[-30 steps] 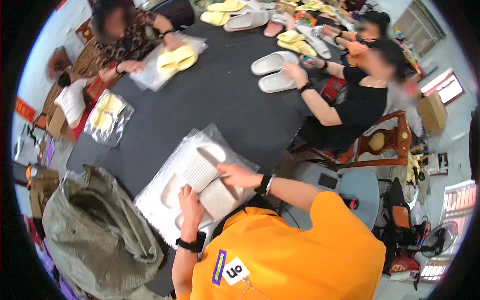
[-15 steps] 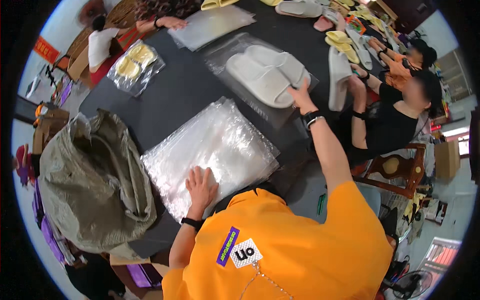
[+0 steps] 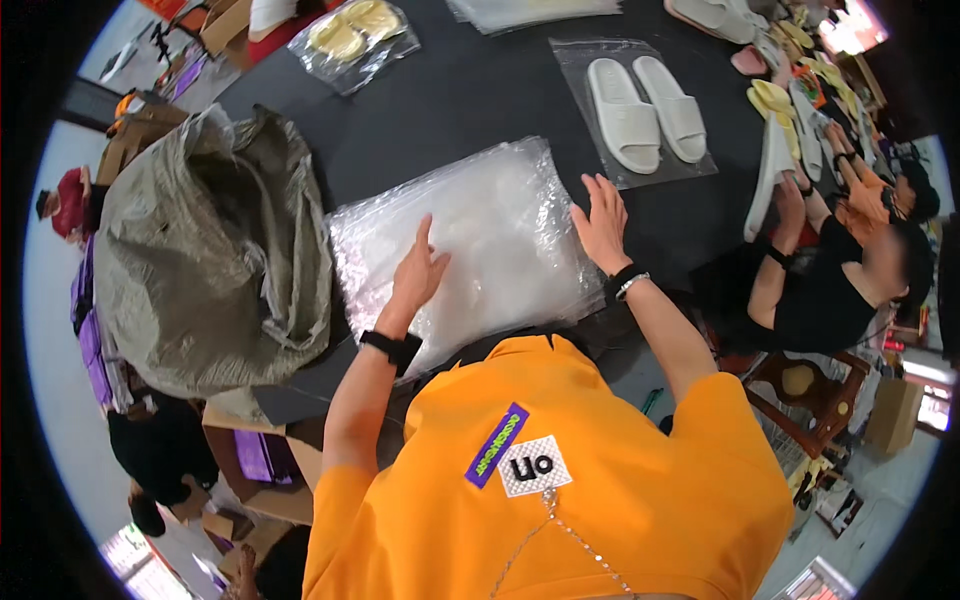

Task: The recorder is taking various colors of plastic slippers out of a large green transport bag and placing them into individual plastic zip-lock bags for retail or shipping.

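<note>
A stack of clear plastic bags point(image 3: 500, 235) lies in front of me on the dark table. Above its left part is my left hand point(image 3: 418, 270), index finger stretched out and nothing held; whether it touches the top bag I cannot tell. My right hand point(image 3: 602, 228) is by the stack's right edge, fingers spread and empty. Beyond it, a pair of white slide slippers point(image 3: 627, 120) lies side by side on a clear bag point(image 3: 578, 75), toes pointing different ways from my hand. A bagged pair of yellow slippers point(image 3: 350, 35) rests at the far left.
A big grey-green sack point(image 3: 190, 270) stands on the left of the dark table point(image 3: 480, 90). More clear bags point(image 3: 530, 12) lie at the far edge. On the right, a co-worker in black point(image 3: 840, 280) handles a white slipper point(image 3: 770, 175) near other slippers. A wooden chair point(image 3: 810, 400) stands behind.
My right hand has let go of the white slippers and come back to the bag stack. The slippers now lie flat on their bag. My left hand has lifted its fingers and pointed forward.
</note>
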A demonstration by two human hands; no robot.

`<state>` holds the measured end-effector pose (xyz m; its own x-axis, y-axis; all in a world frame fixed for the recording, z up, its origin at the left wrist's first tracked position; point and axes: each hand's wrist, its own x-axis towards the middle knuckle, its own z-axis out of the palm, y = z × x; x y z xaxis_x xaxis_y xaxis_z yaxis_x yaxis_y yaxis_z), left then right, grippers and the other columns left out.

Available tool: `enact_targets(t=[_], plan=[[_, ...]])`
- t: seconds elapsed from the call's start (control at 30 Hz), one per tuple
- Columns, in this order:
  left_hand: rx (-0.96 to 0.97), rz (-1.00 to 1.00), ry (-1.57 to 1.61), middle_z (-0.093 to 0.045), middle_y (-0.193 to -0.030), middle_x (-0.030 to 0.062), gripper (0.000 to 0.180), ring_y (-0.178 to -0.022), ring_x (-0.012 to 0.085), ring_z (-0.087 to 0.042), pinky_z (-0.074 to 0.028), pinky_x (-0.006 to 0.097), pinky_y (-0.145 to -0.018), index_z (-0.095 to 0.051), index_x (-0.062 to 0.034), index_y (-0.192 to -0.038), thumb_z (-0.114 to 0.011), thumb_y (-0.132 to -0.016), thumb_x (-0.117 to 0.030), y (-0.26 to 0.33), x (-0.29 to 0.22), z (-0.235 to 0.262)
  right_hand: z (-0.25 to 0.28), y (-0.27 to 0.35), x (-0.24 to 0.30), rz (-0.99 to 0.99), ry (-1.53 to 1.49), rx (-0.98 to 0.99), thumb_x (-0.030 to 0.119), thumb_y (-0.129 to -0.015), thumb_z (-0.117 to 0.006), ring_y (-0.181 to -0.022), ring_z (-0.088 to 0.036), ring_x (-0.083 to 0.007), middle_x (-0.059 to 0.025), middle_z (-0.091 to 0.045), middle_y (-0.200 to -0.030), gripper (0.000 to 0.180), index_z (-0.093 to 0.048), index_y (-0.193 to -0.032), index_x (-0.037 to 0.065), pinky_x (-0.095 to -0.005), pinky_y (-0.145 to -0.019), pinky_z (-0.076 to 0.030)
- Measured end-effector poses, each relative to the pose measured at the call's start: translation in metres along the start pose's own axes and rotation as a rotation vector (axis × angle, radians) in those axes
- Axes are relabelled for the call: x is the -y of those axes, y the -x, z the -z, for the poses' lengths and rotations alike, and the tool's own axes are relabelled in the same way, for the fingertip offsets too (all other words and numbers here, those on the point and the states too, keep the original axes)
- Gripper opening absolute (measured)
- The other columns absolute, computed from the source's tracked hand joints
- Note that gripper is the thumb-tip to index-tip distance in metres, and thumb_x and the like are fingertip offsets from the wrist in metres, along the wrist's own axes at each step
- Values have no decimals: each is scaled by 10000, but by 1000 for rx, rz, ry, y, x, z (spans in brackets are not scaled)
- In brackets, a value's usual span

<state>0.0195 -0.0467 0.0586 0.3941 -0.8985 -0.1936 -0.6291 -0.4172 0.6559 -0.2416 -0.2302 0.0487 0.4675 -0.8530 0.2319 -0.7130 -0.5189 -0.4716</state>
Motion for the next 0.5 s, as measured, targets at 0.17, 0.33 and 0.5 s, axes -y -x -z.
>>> enact_targets(t=[0.17, 0.33, 0.5], plan=[[105, 217, 200, -638, -864, 204, 624, -797, 335, -624, -487, 414, -715, -315, -97, -1348, -553, -794, -253, -30, 28, -4, -18, 12, 44, 278, 114, 342, 336, -775, -614, -1311, -172, -348, -149, -280, -1391, 546, -456, -1271, 171, -583, -1014, -142], [8, 180, -81, -642, -884, 196, 472, -795, 339, -617, -478, 415, -719, -483, -103, -1238, -545, -783, -218, -31, 42, 2, -26, 25, 49, 237, 213, 488, 403, -737, -634, -1341, -100, -358, -156, -211, -1437, 606, -466, -1270, 168, -619, -1018, -73], [-15, 53, 174, -633, -790, 115, 359, -716, 199, -594, -465, 323, -672, -546, -65, -1163, -565, -816, -156, -34, 28, 79, -39, 34, 58, 535, 221, 424, 410, -686, -679, -1342, -107, -352, -147, -214, -1438, 665, -461, -1275, 191, -625, -1017, -65]])
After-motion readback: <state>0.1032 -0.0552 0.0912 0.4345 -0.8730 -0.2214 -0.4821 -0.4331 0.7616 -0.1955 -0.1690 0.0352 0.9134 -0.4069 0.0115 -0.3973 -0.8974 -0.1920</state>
